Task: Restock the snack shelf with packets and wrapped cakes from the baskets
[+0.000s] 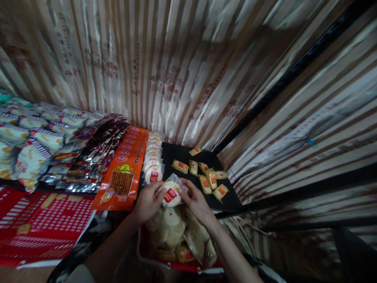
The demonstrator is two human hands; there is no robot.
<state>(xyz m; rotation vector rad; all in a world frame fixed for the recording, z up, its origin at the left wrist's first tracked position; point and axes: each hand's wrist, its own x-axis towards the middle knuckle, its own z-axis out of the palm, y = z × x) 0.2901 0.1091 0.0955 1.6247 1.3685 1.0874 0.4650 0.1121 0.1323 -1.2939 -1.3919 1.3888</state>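
The left hand [149,201] and the right hand [196,197] are drawn close together, with 1 round, pale packet [171,195] held between them by its clear wrapper, red label facing up. This packet is just below the middle of the frame, above the near edge of the black table [173,152].

The wrapper looks slick and loose, so a weak pinch could let the packet slip, probably into the basket [182,269] of bagged goods underneath. Pulling the film from opposite sides might tear it. The overlapping row of round packets [153,174] lies just beyond the left hand; a careless nudge could slide it out of line. The small yellow packets [211,179], about 8 and scattered loosely, could be knocked by the right forearm or hand.

The table runs to the upper left, crowded there with orange packs [127,161], dark shiny packets [93,157] and striped chip-like bags [47,140]. A red printed sheet [55,226] is at lower left. Behind, a striped curtain [176,67] fills the top of the frame, and a dark pole [294,75] slants across the right. The light is dim.
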